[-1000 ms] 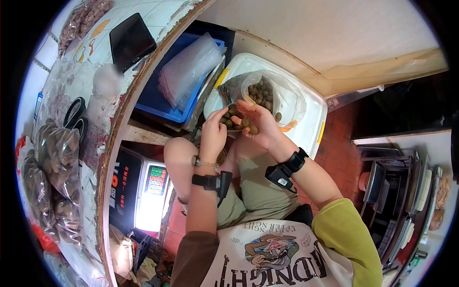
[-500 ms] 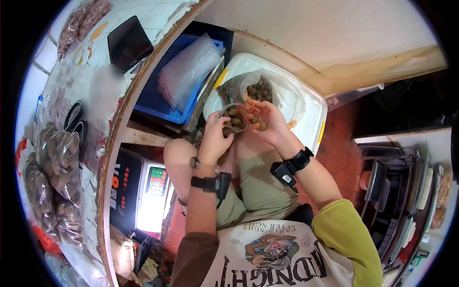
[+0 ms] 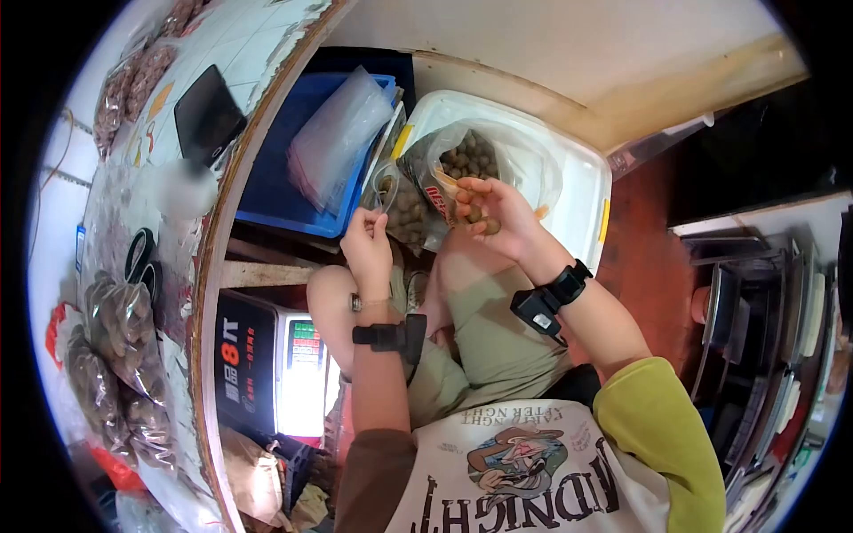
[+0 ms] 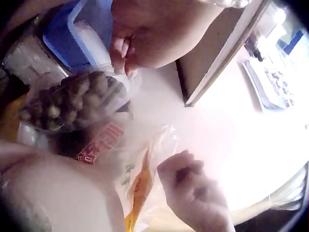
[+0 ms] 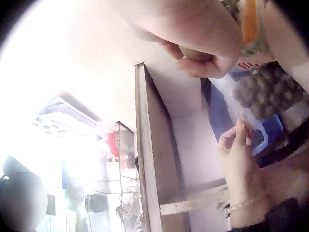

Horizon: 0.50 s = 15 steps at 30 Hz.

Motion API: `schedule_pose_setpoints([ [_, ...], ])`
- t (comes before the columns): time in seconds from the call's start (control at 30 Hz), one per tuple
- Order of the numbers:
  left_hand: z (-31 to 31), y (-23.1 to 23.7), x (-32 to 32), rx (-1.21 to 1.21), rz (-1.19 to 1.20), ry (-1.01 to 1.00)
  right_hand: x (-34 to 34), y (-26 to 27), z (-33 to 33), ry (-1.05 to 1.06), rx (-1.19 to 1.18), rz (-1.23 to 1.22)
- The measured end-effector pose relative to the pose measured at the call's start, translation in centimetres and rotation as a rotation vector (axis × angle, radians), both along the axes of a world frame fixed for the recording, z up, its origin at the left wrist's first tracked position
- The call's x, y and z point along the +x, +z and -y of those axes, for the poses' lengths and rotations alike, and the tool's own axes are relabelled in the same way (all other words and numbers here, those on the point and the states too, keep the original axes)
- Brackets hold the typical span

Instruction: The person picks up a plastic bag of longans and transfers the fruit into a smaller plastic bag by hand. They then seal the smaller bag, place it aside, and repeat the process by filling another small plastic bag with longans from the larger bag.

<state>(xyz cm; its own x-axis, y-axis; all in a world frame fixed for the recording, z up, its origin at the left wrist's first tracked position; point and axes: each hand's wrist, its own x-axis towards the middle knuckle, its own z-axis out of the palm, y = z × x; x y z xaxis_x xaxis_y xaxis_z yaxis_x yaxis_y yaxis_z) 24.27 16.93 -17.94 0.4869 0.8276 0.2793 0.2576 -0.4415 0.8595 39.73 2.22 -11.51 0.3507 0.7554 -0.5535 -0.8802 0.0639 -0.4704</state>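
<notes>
The left hand (image 3: 368,251) pinches the top edge of a small clear bag (image 3: 409,206) filled with round brown-green fruits. In the left wrist view that bag (image 4: 72,101) hangs from the left fingertips. The right hand (image 3: 505,218) has its fingers curled round a few of the same fruits (image 3: 474,213); one fruit (image 5: 195,53) shows between its fingers in the right wrist view. Just beyond the right hand, a larger printed plastic bag (image 3: 524,169) stands with its mouth open, with many fruits (image 3: 469,155) inside.
The larger bag stands on a white lidded bin (image 3: 582,191). A blue tray (image 3: 267,191) holds flat clear bags (image 3: 340,133). At left are a worn tabletop (image 3: 191,258) with a dark device (image 3: 209,115), scissors (image 3: 140,258) and filled bags (image 3: 124,333); below is a scale (image 3: 302,373).
The left hand has moved left and raised the small bag, now held by its edge, away from the right hand. The right hand still holds fruits. The head view has shifted slightly.
</notes>
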Motion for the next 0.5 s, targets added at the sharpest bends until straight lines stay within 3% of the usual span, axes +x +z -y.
schedule_pose_setpoints([
  [0.1,0.7,0.4,-0.1,-0.132,-0.084,-0.044,0.8,-0.7,0.6,0.003,0.102,-0.044],
  [0.3,0.2,-2.3,-0.2,-0.302,0.082,-0.086,1.4,-0.6,1.1,-0.139,0.019,-0.128],
  [0.37,-0.1,-3.0,-0.4,-0.475,0.164,-0.188,1.7,-1.0,1.2,-0.163,0.018,-0.153],
  [0.5,1.0,-3.4,0.0,-0.52,0.242,-0.14,2.6,-2.5,1.2,-0.238,0.013,-0.267],
])
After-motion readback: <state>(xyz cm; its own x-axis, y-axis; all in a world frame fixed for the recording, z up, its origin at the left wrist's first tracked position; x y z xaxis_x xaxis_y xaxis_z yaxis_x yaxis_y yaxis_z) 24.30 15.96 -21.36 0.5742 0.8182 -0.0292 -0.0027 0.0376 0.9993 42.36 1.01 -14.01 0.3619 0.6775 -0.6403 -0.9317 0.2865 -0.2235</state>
